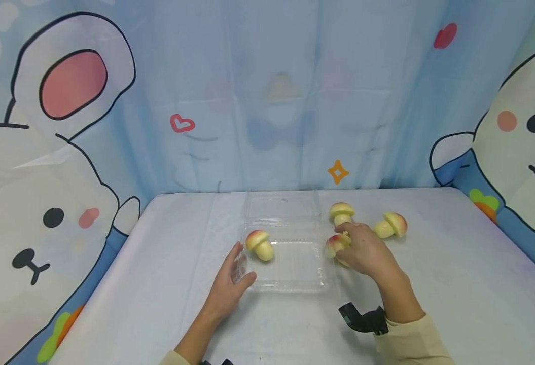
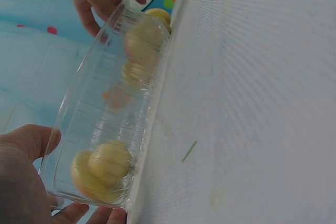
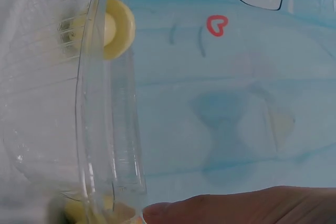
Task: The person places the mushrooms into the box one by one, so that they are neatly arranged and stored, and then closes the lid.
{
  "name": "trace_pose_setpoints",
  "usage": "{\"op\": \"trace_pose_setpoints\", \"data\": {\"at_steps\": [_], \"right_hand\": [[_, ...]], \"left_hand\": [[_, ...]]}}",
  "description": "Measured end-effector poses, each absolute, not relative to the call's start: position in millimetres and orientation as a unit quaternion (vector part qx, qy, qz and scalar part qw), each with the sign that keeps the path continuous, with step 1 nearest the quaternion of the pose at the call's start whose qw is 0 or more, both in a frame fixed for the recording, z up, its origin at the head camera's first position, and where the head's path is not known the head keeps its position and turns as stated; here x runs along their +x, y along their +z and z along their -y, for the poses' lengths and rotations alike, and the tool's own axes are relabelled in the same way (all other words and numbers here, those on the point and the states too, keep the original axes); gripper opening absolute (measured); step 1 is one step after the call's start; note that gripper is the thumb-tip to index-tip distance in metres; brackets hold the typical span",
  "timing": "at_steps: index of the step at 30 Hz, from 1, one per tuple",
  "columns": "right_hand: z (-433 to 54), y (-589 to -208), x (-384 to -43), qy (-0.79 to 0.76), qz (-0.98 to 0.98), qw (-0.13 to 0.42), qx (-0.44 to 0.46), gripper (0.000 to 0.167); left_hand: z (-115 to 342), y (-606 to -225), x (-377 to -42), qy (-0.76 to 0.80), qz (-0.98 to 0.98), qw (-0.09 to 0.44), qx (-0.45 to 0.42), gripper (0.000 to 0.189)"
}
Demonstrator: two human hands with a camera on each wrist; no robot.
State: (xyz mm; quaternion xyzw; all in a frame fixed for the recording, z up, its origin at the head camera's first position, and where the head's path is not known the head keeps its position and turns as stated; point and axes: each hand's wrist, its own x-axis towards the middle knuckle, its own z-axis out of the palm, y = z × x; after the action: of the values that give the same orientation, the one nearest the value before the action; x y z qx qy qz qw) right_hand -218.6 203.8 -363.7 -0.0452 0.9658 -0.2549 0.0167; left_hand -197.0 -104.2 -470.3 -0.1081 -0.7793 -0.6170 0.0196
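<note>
While the left hand [image 1: 230,280] grips the box [image 1: 299,263], the right hand [image 1: 366,249] (pinching a mushroom [image 1: 334,245] beside it) should squeeze gently.

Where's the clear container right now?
In the head view, the clear container sits mid-table on the white cloth, left hand holding its left side, right hand at a mushroom by its right edge.
</note>
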Motion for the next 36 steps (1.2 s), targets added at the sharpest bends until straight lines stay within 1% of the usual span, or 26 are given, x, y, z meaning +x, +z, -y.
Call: {"op": "trace_pose_setpoints", "data": {"at_steps": [11,19,25,29,36], "right_hand": [[-213,-373,-224,-0.253,-0.965,0.012,-0.072,0.053],[-217,-382,-229,-0.253,-0.967,0.016,-0.035,0.057],[-218,-391,-234,-0.235,-0.972,-0.016,-0.020,0.057],[-216,-397,-237,-0.239,-0.971,-0.022,-0.009,0.058],[-212,-406,-238,-0.237,-0.970,-0.052,-0.010,0.049]], "left_hand": [[104,-470,-197,-0.614,0.781,0.021,-0.107,0.079],[105,-470,-198,-0.617,0.779,0.012,-0.108,0.080],[105,-470,-199,-0.616,0.780,0.012,-0.107,0.080],[105,-471,-199,-0.616,0.780,0.011,-0.107,0.080],[105,-470,-199,-0.619,0.778,0.011,-0.105,0.081]]}}
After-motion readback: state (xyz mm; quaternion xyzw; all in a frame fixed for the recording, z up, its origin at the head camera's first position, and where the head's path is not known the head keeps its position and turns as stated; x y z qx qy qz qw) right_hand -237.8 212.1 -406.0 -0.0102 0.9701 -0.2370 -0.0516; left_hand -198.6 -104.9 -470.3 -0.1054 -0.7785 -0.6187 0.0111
